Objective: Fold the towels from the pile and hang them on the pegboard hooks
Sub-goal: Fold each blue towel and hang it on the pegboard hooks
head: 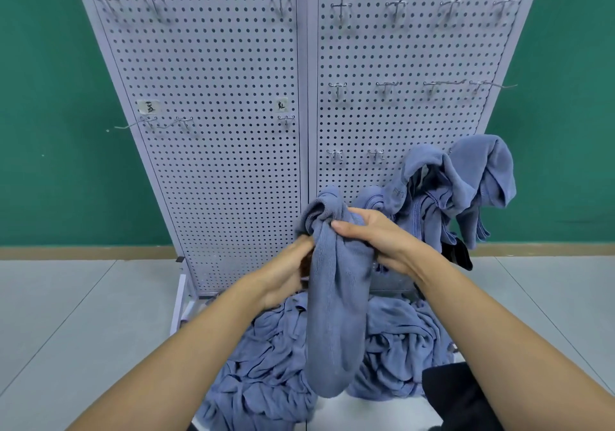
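A blue towel [336, 314] hangs bunched in a long fold in front of the white pegboard [233, 131]. My right hand [376, 237] grips its upper part from the right, fingers curled over the cloth. From the left, my left hand [286, 270] holds the same towel, its fingers hidden behind the fabric. A pile of blue towels [266, 364] lies on the floor below my arms. More blue towels [466, 184] hang draped on the lower right hooks of the board.
Rows of bare metal hooks [386, 86] stick out of both pegboard panels, some long ones [133, 124] reaching left and right. Paper labels [148, 107] mark the left panel. A green wall stands behind, grey floor tiles [83, 314] around. A dark object [456, 394] lies lower right.
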A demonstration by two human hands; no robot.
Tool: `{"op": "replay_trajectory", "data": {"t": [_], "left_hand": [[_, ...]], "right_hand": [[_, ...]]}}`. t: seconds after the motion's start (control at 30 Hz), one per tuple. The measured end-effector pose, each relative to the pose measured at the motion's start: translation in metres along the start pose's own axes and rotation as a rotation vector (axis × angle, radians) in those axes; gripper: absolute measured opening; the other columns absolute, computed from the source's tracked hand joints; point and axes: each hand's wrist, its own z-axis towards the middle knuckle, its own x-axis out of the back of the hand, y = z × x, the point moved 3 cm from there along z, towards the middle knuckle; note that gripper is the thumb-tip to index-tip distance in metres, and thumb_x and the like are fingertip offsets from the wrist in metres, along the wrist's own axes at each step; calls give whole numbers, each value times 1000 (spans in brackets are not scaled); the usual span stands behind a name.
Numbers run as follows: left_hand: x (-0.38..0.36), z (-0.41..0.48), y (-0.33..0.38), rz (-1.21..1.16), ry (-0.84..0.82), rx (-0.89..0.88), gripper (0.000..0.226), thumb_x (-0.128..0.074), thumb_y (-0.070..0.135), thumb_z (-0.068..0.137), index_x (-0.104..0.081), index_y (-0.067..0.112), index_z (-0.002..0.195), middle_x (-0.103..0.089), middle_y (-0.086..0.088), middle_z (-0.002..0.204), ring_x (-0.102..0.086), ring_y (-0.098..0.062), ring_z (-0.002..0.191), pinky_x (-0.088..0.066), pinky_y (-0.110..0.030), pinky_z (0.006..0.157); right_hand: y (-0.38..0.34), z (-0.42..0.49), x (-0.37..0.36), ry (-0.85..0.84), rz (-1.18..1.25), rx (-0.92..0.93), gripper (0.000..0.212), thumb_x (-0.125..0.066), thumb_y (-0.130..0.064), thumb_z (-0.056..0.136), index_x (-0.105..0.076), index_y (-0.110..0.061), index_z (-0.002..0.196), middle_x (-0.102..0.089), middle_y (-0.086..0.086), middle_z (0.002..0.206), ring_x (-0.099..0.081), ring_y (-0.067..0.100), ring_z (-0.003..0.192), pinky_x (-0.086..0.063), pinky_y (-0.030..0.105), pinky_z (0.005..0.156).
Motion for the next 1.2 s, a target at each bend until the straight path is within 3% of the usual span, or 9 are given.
{"op": "replay_trajectory", "data": {"t": [0.2,0.37,0.43,0.57,0.67,0.73,0.87,1.07,1.2], "left_hand": [[9,5,11,-330,157,-211,17,-49,18,97,-52,21,113,-70,-3,92,-67,-19,85,-55,-37,84],[9,2,3,-80,125,135,77,-65,70,68,-58,7,111,-57,-11,102,-55,-25,100,-45,-38,99],[5,1,0,-53,17,165,86,-64,72,67,-59,6,122,-58,-6,115,-54,-24,108,-40,-41,104],[-2,0,7,-203,43,37,41,-44,35,98,-63,6,118,-66,-14,120,-62,-24,113,-46,-38,101],[5,0,13,-291,251,-101,19,-46,13,98,-64,6,98,-70,-12,97,-69,-17,85,-56,-28,79],[10,0,15,-234,354,-143,18,-46,5,98,-60,9,88,-70,-6,81,-66,-14,77,-56,-25,70],[14,-1,15,-262,391,-140,16,-45,3,98,-59,7,91,-67,-8,87,-64,-18,82,-56,-27,71],[11,-3,14,-256,328,-51,32,-54,14,96,-57,-8,119,-65,-20,104,-62,-27,94,-50,-41,90],[13,-8,16,-224,215,55,38,-53,41,94,-69,7,101,-73,-7,91,-69,-20,85,-56,-35,74]], "right_hand": [[9,0,8,61,-41,-35,28,-70,-15,83,-68,-8,110,-72,11,108,-67,23,101,-53,34,92],[7,-2,2,-56,148,4,33,-67,-16,81,-64,-6,112,-68,16,110,-65,26,101,-51,37,97],[9,-2,-1,-81,110,-18,38,-65,-24,82,-63,-4,113,-68,16,110,-65,25,102,-50,36,97],[11,-3,-6,-106,-18,-52,23,-55,-26,94,-67,-7,102,-72,6,92,-67,13,85,-55,23,77],[10,-5,-3,-75,-185,-34,22,-52,-23,98,-66,-12,85,-69,-1,78,-63,10,74,-55,23,74],[7,-6,4,-25,-260,-23,26,-50,-25,99,-66,-12,83,-72,5,86,-67,17,83,-56,34,87],[6,-8,9,-4,-122,-81,26,-49,-26,99,-61,-10,84,-72,9,88,-69,17,77,-60,28,73],[15,-13,-10,-124,-404,-90,22,-57,-24,96,-56,-9,80,-61,-11,65,-57,1,63,-48,14,68],[0,-9,-4,9,-21,52,28,-44,-27,101,-64,-9,109,-67,6,108,-61,18,99,-45,31,93]]}}
